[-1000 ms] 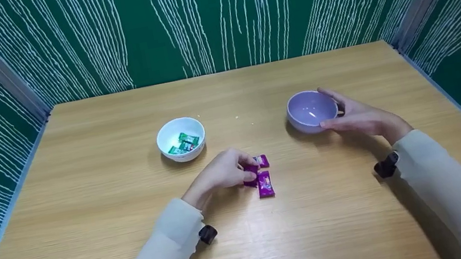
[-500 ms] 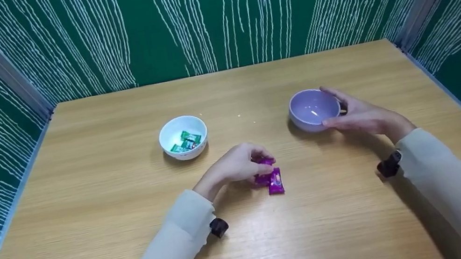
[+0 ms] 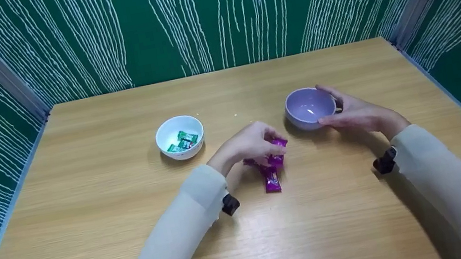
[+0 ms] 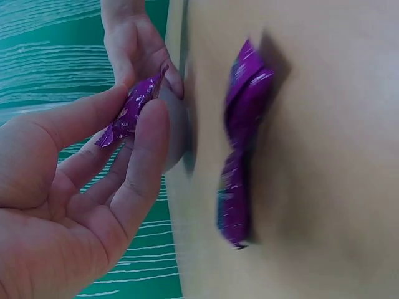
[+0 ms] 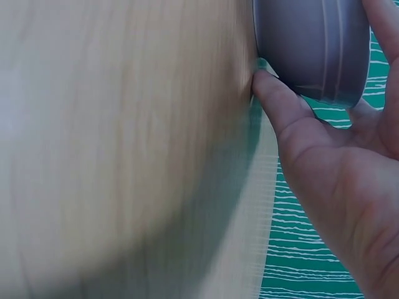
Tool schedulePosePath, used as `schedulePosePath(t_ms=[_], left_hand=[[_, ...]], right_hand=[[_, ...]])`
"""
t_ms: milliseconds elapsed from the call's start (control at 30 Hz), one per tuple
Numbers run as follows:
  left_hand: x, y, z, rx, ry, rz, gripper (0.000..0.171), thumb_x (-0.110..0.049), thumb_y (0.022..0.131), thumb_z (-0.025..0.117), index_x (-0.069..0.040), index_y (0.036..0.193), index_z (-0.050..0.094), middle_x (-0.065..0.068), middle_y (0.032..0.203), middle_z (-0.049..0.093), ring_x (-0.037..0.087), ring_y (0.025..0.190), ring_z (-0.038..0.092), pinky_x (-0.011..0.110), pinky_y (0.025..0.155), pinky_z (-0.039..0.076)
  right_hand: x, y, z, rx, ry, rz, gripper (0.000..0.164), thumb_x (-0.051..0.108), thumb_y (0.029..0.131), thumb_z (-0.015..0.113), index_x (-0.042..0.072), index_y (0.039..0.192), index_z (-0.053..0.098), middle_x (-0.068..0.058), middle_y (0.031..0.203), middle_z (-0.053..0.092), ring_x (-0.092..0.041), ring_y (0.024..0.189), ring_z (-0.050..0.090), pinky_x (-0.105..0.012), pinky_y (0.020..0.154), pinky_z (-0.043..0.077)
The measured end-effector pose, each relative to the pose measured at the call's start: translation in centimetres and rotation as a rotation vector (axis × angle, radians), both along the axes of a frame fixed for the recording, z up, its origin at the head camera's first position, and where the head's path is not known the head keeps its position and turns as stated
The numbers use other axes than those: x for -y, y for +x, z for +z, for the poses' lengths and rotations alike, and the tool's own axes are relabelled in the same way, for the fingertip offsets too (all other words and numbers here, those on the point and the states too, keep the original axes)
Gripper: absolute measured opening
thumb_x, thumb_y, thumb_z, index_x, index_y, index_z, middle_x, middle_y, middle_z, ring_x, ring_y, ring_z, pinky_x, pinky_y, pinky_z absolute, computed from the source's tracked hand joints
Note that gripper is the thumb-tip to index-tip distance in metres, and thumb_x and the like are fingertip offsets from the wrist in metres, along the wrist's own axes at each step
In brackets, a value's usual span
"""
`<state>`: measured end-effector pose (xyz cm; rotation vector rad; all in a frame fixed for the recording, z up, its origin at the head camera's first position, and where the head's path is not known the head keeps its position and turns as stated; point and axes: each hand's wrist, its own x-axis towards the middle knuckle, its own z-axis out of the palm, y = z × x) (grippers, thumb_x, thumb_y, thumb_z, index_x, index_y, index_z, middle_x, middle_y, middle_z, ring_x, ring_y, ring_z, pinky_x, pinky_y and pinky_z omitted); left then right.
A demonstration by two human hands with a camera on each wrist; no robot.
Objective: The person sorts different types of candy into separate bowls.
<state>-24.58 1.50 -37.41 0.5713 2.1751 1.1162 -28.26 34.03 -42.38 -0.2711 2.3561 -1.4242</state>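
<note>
My left hand (image 3: 254, 143) pinches a purple-wrapped candy (image 4: 132, 109) between thumb and fingers, raised over the table. Below it lie two more purple candies, end to end in the left wrist view; the nearer candy (image 3: 272, 182) shows plainly in the head view, the other is partly behind the hand. To the right, my right hand (image 3: 358, 114) holds a purple bowl (image 3: 309, 107) from its right side, thumb on the near side and fingers on the far side. The bowl stands upright, and its visible inside holds nothing.
A white bowl (image 3: 178, 124) with several green-wrapped candies (image 3: 185, 141) stands left of the purple bowl. Tiny pale specks lie between the two bowls on the wooden table (image 3: 61, 216). Green walls (image 3: 159, 23) with white streaks enclose the back and sides.
My left hand has picked up one purple candy and carried it right and away from me, toward the purple bowl. The remaining candies have shifted slightly. My right hand keeps its hold on the bowl.
</note>
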Motion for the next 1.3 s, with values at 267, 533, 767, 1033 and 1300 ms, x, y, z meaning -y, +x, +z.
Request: schedulePosePath(t_ms=[267,533,767,1033,1300], left_hand=[[-2.2,-2.7,2.0,0.037,0.022,0.009,0.031,-0.01,0.095,0.072,-0.004,0.126,0.069,0.01,0.098,0.071,0.022,0.086,0.07,0.036,0.076,0.061],[-4.2,-4.5,3.0,0.066,0.079,0.129,0.033,-0.012,0.094,0.074,-0.006,0.126,0.07,0.009,0.104,0.068,0.021,0.086,0.07,0.031,0.072,0.061],[-6.3,-5.1,2.3,0.05,0.183,0.299,0.033,-0.008,0.094,0.073,-0.007,0.126,0.07,0.007,0.107,0.064,0.02,0.082,0.07,0.029,0.068,0.061],[-7.7,-5.5,0.7,0.059,0.253,0.469,0.033,0.002,0.095,0.068,-0.006,0.127,0.07,0.007,0.106,0.065,0.019,0.084,0.067,0.028,0.066,0.06],[-8.6,-5.5,0.2,0.13,0.354,0.583,0.032,-0.001,0.094,0.07,-0.006,0.125,0.071,0.009,0.096,0.067,0.021,0.081,0.071,0.03,0.069,0.061]], right_hand=[[-0.4,0.5,-0.4,0.007,0.022,-0.011,0.098,0.033,0.095,0.073,0.03,0.164,0.004,-0.012,0.168,0.002,-0.041,0.149,0.009,-0.065,0.119,0.014],[-0.2,0.6,-0.6,0.02,0.023,-0.019,0.099,0.036,0.095,0.072,0.032,0.164,0.002,-0.011,0.169,0.0,-0.041,0.15,0.007,-0.064,0.119,0.014],[0.1,0.4,-0.6,0.022,0.025,-0.013,0.097,0.036,0.095,0.072,0.032,0.164,0.003,-0.015,0.168,-0.001,-0.041,0.151,0.006,-0.063,0.119,0.014],[0.2,0.1,-0.7,0.03,-0.008,-0.005,0.099,0.033,0.094,0.074,0.033,0.164,0.004,-0.014,0.168,-0.002,-0.04,0.15,0.007,-0.064,0.118,0.016],[0.2,0.0,-0.1,0.014,0.024,-0.01,0.099,0.036,0.094,0.074,0.034,0.164,0.004,-0.012,0.168,0.0,-0.04,0.15,0.007,-0.065,0.118,0.014]])
